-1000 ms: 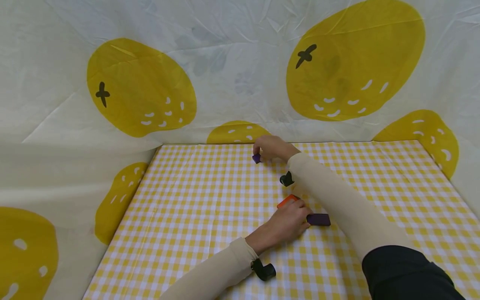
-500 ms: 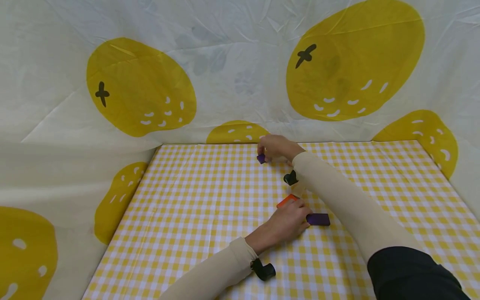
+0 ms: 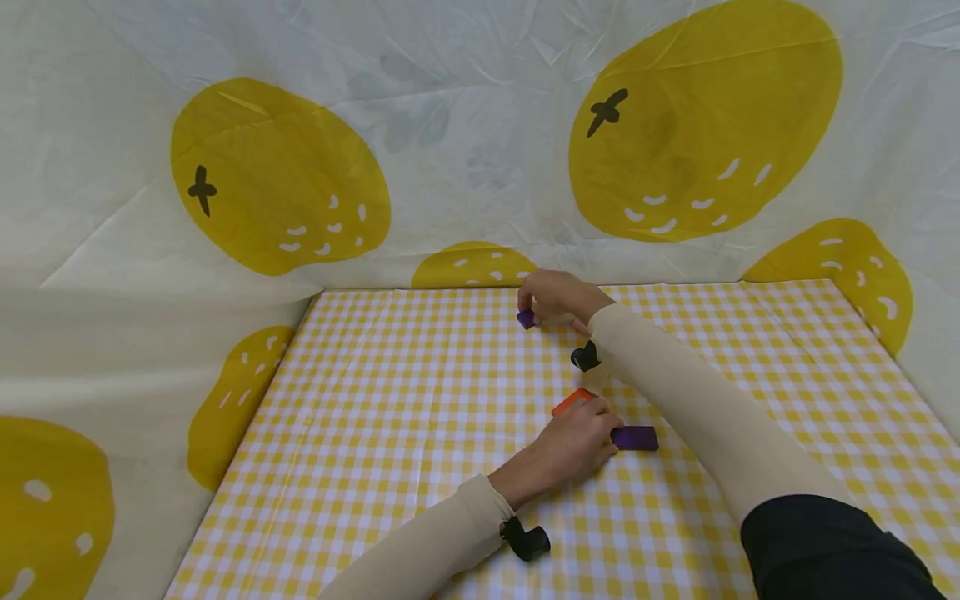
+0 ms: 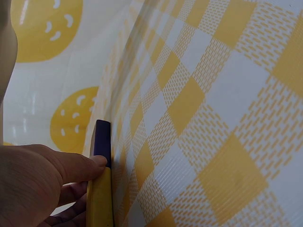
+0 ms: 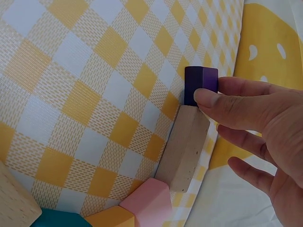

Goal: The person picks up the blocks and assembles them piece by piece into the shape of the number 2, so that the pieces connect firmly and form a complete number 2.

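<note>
My right hand [image 3: 558, 295] reaches to the far side of the table and pinches a small purple block [image 5: 200, 80] between thumb and fingers. That block meets the end of a long plain-wood block [image 5: 184, 146] lying on the cloth. Nearer to me, my left hand [image 3: 572, 442] is low on the table, its thumb and fingers about a yellow block [image 4: 100, 194]. The thumb tip lies where this block meets a dark purple block [image 4: 102, 139], also seen as a flat purple block [image 3: 634, 437] right of the hand. An orange block [image 3: 570, 402] shows beyond the knuckles, partly covered.
In the right wrist view, a pink block [image 5: 150, 201], an orange-yellow block [image 5: 111, 218], a teal block [image 5: 59, 218] and another wooden block [image 5: 15, 201] form a line. A yellow-checked cloth [image 3: 390, 433] covers the table. Fruit-printed sheeting [image 3: 480, 167] hangs behind.
My right hand has shifted a little to the right with the small purple block, most of it in the first half second. My left hand has stayed in place.
</note>
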Demonstrator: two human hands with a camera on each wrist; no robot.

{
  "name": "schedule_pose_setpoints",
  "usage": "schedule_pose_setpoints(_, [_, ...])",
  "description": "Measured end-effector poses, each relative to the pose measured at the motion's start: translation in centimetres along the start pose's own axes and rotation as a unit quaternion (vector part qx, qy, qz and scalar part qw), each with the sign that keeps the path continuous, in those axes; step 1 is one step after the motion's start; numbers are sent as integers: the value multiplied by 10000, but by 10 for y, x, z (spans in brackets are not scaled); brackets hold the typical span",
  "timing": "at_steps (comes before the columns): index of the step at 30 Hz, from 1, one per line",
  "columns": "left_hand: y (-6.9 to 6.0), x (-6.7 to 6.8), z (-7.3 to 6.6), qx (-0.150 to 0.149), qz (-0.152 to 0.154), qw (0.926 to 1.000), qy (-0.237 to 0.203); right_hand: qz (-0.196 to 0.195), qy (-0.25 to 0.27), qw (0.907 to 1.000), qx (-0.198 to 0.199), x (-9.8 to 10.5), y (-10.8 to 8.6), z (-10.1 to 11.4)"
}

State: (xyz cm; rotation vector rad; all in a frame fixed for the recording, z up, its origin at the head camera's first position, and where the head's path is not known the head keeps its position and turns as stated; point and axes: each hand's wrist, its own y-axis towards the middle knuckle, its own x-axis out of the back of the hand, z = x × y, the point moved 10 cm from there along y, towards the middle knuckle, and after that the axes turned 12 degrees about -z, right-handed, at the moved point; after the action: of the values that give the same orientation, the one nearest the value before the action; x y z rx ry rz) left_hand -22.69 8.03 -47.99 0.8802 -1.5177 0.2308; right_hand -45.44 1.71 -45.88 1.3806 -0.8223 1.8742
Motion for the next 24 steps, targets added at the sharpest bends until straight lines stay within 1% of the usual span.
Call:
schedule_pose_setpoints(9, [0, 2, -2, -40, -36, 10000, 29, 90, -114, 9999, 22, -2, 3, -2])
schedule_pose_setpoints(18, [1, 2, -2, -75, -49, 10000, 37, 126, -109, 9998, 66, -1, 0, -1])
schedule_pose_setpoints(24, [0, 3, -2, -90, -40, 9999, 92, 166, -70, 9998, 116, -1, -5, 3])
